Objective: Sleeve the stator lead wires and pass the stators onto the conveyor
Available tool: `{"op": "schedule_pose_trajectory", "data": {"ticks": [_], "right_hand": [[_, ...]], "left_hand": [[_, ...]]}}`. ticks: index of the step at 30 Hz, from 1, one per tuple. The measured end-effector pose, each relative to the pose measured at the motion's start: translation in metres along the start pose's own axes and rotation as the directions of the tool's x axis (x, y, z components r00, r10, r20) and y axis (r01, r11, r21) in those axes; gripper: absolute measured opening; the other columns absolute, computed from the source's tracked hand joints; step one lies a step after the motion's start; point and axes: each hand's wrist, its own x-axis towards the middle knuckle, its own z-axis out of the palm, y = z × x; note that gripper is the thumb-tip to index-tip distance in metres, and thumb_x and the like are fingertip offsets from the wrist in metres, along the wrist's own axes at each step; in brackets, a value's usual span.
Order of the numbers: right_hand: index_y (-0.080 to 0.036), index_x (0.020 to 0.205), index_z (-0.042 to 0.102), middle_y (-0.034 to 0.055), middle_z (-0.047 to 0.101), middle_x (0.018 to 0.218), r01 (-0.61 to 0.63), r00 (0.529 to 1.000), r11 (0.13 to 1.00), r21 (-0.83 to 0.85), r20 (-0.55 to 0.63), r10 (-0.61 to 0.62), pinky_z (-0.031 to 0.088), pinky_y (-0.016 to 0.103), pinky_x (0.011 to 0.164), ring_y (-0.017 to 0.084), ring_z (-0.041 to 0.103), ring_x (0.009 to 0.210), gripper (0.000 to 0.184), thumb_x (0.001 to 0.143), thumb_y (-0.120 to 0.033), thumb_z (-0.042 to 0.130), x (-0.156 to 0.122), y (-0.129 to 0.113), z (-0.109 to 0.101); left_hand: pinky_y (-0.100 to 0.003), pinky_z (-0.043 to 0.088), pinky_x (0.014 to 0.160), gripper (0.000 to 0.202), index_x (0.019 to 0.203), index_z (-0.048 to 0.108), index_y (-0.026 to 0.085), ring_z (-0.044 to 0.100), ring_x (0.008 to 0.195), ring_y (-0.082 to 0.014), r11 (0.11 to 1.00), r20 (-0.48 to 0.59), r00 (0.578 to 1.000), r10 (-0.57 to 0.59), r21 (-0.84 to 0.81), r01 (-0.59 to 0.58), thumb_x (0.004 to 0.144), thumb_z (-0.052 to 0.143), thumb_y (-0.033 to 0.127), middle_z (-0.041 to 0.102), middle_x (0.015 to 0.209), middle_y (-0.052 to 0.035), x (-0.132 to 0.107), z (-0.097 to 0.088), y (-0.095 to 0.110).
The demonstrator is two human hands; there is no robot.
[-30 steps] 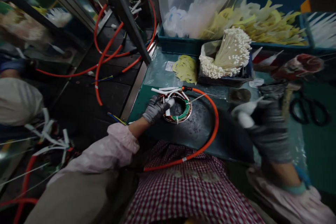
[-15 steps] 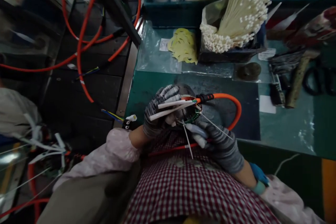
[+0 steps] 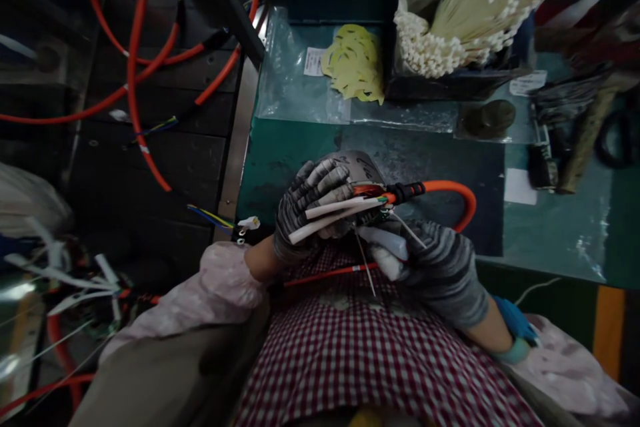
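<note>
My left hand (image 3: 315, 203), in a grey striped glove, is wrapped round the left side of a round grey metal part with copper windings (image 3: 367, 190), which looks like a motor stator. Two white sleeves (image 3: 325, 219) lie across my left fingers. An orange cable (image 3: 457, 193) with a black grommet (image 3: 406, 192) runs out of the part to the right. Thin white cable ties (image 3: 367, 263) stick out from its near edge. My right hand (image 3: 435, 270), gloved too, is closed round a pale translucent tool handle (image 3: 387, 240) against the near side; its tip is hidden.
A box of cable ties (image 3: 460, 33) stands at the back, beside yellow cut pieces (image 3: 354, 63) on plastic film. A hammer (image 3: 587, 140) lies at the right. Orange cables (image 3: 140, 60) coil over a dark surface at the left, below a black bar (image 3: 215, 0).
The view has shifted slightly. The metal part is tipped, so more of its marked grey outside shows. My right hand has moved a little to the right, and the tool's tip has gone from sight.
</note>
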Motion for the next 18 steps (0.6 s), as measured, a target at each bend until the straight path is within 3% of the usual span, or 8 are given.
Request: {"op": "schedule_pose_trajectory", "data": {"ticks": [6,12,18], "right_hand": [[-0.030,0.111,0.087,0.0048,0.087,0.096,-0.008,1.000,0.999,0.051,0.010,0.008,0.065,0.037,0.060,0.027,0.083,0.077,0.025,0.102,-0.030,0.064,0.000,0.006,-0.008],[-0.021,0.112,0.085,0.0081,0.088,0.097,-0.102,0.991,0.993,-0.055,0.085,0.107,0.063,0.038,0.062,0.029,0.084,0.077,0.032,0.106,-0.044,0.063,-0.006,0.025,-0.026],[-0.023,0.103,0.086,0.0071,0.084,0.082,-0.031,1.000,0.979,-0.202,-0.012,0.029,0.052,0.035,0.057,0.024,0.079,0.068,0.040,0.111,-0.045,0.054,0.001,0.030,-0.030]], "left_hand": [[-0.049,0.051,0.126,0.061,0.146,0.064,0.021,0.063,0.147,-0.0270,0.987,-0.083,0.987,0.139,0.090,-0.131,0.116,0.028,0.059,0.074,0.144,-0.0113,0.014,0.001,0.000],[-0.044,0.052,0.123,0.046,0.146,0.065,0.021,0.064,0.145,-0.0247,0.966,0.023,0.988,0.155,0.206,-0.156,0.118,0.036,0.043,0.073,0.148,-0.0091,0.052,0.002,0.019],[-0.048,0.053,0.122,0.036,0.141,0.070,0.030,0.065,0.144,-0.0273,0.981,0.177,0.981,0.085,0.157,-0.113,0.113,0.051,0.043,0.071,0.151,-0.0056,0.095,0.012,0.034]]}}
